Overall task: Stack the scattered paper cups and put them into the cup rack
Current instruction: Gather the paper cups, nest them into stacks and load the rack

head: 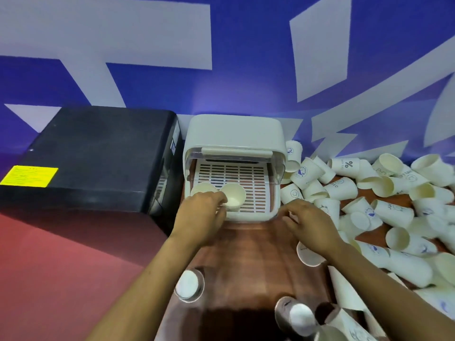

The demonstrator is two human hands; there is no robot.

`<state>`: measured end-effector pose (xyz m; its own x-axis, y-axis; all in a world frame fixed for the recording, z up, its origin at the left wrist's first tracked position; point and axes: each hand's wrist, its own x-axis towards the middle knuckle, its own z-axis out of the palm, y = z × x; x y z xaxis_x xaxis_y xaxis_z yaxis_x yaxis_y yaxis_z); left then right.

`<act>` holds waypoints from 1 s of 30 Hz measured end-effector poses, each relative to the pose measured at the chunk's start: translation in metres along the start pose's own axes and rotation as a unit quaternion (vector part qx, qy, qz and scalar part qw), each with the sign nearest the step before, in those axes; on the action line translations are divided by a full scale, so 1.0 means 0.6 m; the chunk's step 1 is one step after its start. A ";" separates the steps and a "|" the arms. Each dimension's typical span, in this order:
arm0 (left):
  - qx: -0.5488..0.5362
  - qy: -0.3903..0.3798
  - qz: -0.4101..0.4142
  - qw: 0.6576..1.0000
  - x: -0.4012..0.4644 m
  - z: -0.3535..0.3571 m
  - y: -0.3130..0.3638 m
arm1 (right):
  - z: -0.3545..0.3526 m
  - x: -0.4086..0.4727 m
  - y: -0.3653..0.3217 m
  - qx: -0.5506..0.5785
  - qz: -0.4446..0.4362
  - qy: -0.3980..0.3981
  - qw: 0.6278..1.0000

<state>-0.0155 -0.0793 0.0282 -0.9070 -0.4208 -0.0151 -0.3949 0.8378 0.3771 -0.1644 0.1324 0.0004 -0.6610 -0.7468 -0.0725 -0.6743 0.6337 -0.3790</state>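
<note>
Paper, thin and very light: easy to squash, so best held softly round the side near the rim, never pinched hard. Two cups inside the white cup rack (235,134), at its front left corner on the slotted tray: one paper cup (234,195) touched at the rim by the left hand (204,212), fingers curled on it, second cup (203,188) just beside. Right hand (306,223) in front of the rack's right corner, fingers spread and loose, holding nothing. Big pile of scattered cups (384,193) to the right of the rack on the brown bench (253,257). Black box (98,153) to the left of the rack.
</note>
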 end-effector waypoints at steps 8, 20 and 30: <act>-0.078 -0.063 0.087 0.991 -0.075 0.047 0.079 | -0.018 -0.138 0.049 -0.002 0.112 -0.025 0.993; -0.026 -0.242 0.108 0.964 -0.183 0.159 0.157 | -0.012 -0.268 0.069 0.018 0.003 -0.124 0.992; 0.077 -0.231 0.031 0.969 -0.222 0.263 0.257 | 0.029 -0.350 0.127 -0.093 -0.086 -0.192 0.973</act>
<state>0.0211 0.1607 -0.0581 -0.8841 -0.1973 -0.4236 -0.3231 0.9130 0.2489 -0.0712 0.3341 -0.0293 -0.3858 -0.8425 -0.3759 -0.8352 0.4920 -0.2456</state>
